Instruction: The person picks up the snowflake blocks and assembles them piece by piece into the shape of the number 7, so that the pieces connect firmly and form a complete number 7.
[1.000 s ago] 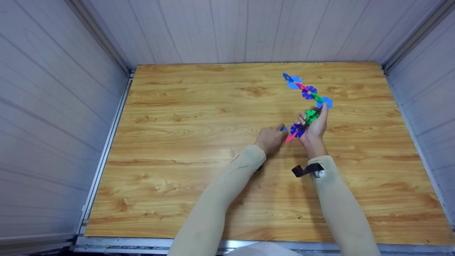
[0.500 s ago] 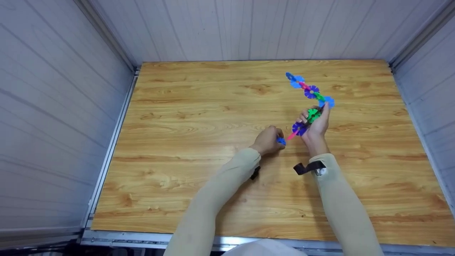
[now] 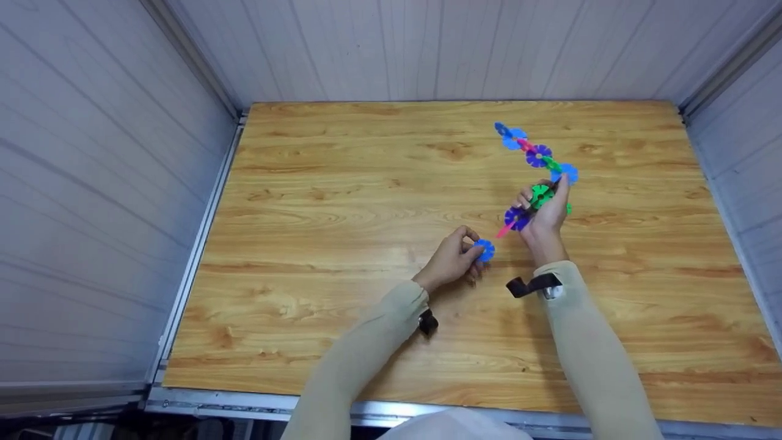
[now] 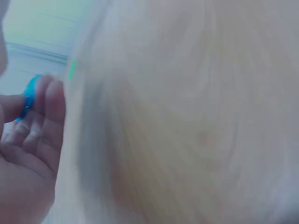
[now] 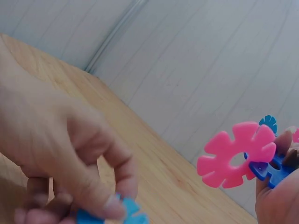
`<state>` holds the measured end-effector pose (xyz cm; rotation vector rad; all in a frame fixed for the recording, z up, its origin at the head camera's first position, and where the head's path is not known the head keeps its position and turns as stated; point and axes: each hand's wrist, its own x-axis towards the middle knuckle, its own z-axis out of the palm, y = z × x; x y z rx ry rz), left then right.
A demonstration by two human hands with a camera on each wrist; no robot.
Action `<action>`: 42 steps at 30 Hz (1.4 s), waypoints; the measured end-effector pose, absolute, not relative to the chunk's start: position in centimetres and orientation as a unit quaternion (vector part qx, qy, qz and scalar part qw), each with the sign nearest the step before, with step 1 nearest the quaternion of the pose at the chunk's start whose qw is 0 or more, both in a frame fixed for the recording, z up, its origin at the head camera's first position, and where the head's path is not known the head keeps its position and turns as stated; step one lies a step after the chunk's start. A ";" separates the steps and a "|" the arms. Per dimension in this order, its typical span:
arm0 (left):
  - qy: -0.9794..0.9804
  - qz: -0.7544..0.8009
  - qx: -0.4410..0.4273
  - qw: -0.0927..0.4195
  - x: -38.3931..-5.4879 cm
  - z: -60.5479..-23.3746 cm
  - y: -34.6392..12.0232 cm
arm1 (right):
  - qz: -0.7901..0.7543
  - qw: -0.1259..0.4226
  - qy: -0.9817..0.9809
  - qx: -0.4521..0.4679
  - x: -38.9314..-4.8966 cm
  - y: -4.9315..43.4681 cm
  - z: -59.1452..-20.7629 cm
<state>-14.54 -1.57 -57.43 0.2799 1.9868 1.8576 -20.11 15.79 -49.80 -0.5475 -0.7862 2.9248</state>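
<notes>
My left hand [image 3: 451,258] pinches a single light blue snowflake disc [image 3: 485,250] between thumb and fingers, low over the table. In the right wrist view this blue disc [image 5: 135,215] shows at the bottom edge under the thumb. My right hand [image 3: 547,215] grips a chain of interlocked snowflake discs [image 3: 539,156], coloured blue, pink, purple and green, which reaches up and away to the left. At the chain's near end a pink disc [image 5: 233,156] is slotted into a dark blue one [image 5: 275,172]. The two hands are apart.
A wood-grain table [image 3: 342,183] lies beneath both hands. Pale panel walls [image 3: 415,49] close it in at the back and both sides, and a metal rail [image 3: 244,400] runs along the front edge. A black strap [image 3: 531,285] hangs loose from the right wrist.
My left hand has drawn back from the chain, towards the near left, and turned so that the blue disc faces up. The right hand still holds the chain in nearly the same place.
</notes>
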 end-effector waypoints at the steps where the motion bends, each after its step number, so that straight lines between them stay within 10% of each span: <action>1: 0.691 0.689 0.092 0.196 -14.3 -57.2 -1.6 | 0.950 0.032 -0.256 -0.177 -20.1 15.7 -49.8; 30: 0.576 0.812 0.046 0.084 -11.9 -54.2 -0.2 | 0.943 0.042 -0.303 -0.132 -19.5 13.3 -49.7; 42: 0.583 0.803 0.059 0.112 -10.9 -55.0 -0.2 | 0.962 -0.004 -0.246 -0.120 -18.6 14.0 -51.3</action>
